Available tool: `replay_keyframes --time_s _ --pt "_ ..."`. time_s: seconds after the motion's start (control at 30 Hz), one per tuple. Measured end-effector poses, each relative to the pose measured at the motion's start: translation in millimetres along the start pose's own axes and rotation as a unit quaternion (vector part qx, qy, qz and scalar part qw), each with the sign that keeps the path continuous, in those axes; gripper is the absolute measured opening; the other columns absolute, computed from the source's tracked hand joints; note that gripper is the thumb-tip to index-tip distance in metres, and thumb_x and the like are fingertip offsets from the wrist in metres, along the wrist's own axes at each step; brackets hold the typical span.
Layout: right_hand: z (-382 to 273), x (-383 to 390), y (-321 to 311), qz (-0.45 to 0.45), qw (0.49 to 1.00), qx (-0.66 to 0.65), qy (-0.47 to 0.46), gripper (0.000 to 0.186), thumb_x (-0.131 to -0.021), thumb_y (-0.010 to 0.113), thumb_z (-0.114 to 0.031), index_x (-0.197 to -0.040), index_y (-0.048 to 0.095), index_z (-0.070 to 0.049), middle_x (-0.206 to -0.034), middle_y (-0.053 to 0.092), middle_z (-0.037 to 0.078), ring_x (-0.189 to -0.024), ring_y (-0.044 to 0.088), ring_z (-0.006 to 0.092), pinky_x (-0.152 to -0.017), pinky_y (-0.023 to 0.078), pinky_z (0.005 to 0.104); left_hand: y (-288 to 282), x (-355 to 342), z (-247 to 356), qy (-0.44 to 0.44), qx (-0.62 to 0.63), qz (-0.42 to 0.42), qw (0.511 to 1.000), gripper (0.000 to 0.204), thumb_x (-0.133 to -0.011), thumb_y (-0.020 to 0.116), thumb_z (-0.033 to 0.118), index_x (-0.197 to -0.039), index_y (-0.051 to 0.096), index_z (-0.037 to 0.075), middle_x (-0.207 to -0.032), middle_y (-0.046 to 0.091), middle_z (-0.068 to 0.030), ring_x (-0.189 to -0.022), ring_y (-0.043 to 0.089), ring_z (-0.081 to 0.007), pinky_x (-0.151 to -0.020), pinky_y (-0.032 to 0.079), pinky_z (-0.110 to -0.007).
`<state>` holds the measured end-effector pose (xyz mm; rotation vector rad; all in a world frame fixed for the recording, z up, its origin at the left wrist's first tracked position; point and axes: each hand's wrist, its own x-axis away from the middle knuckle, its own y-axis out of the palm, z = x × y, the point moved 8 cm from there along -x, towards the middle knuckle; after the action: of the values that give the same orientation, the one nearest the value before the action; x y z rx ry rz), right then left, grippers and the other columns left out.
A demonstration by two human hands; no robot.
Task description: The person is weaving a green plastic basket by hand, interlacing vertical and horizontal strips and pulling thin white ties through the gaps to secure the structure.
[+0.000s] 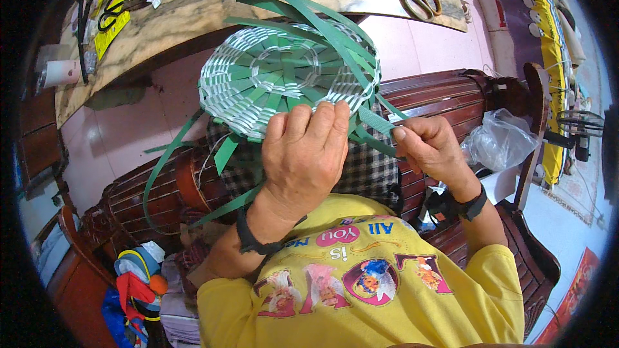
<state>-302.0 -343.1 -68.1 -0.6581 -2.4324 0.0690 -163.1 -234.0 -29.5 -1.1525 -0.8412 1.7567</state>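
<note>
Grasping the near rim of a green-and-white woven basket (287, 77) with the left hand (306, 154), curled over the edge with thumb hidden. Pinching a flat green strip (375, 120) at the basket's right side between thumb and forefinger of the right hand (432, 148). Holding the basket over checked fabric (371, 180), near a marbled table (193, 3).

Pink and blue lettering (375, 283) runs across the yellow shirt (367, 316)
</note>
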Motion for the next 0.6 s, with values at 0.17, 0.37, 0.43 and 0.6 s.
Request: replay_keyframes --time_s 0.17,0.37,0.43,0.6 --pt "3 -7 7 0.014 0.999 -0.035 -0.034 0.018 -0.097 0.058 -0.018 -0.089 0.064 -0.002 -0.067 0.056 -0.002 -0.055 0.048 0.0034 -0.048 0.038 0.0216 3 -2 7 0.006 -0.004 -0.015 1.0 0.051 -0.063 0.076 0.015 -0.112 0.064 0.006 -0.101 0.061 -0.0052 -0.085 0.056 -0.0226 -0.072 0.042 -0.038" --pt "-46 1 3 0.073 0.936 0.232 -0.255 0.036 -0.082 0.067 0.0 -0.115 0.066 -0.012 -0.072 0.051 0.009 -0.065 0.052 0.0239 -0.059 0.044 0.0334 7 1 10 0.009 -0.019 -0.026 0.999 0.048 -0.066 0.073 0.017 -0.111 0.064 0.006 -0.098 0.06 -0.0055 -0.085 0.055 -0.0228 -0.073 0.042 -0.038" --pt "-48 2 1 0.068 0.93 0.251 -0.259 0.036 -0.082 0.067 0.001 -0.116 0.067 -0.012 -0.071 0.05 0.009 -0.064 0.051 0.0237 -0.058 0.043 0.0343 8 1 11 0.013 -0.02 -0.025 0.999 0.048 -0.066 0.073 0.017 -0.112 0.064 0.005 -0.097 0.059 -0.0054 -0.085 0.055 -0.0228 -0.073 0.042 -0.038" --pt "-45 -3 -5 0.057 0.929 0.259 -0.258 0.035 -0.083 0.065 0.001 -0.115 0.067 -0.012 -0.069 0.05 0.01 -0.062 0.051 0.0246 -0.055 0.041 0.0363 9 1 15 0.026 -0.022 -0.025 0.999 0.046 -0.067 0.071 0.017 -0.112 0.064 0.005 -0.095 0.059 -0.0052 -0.084 0.054 -0.0225 -0.073 0.041 -0.037"
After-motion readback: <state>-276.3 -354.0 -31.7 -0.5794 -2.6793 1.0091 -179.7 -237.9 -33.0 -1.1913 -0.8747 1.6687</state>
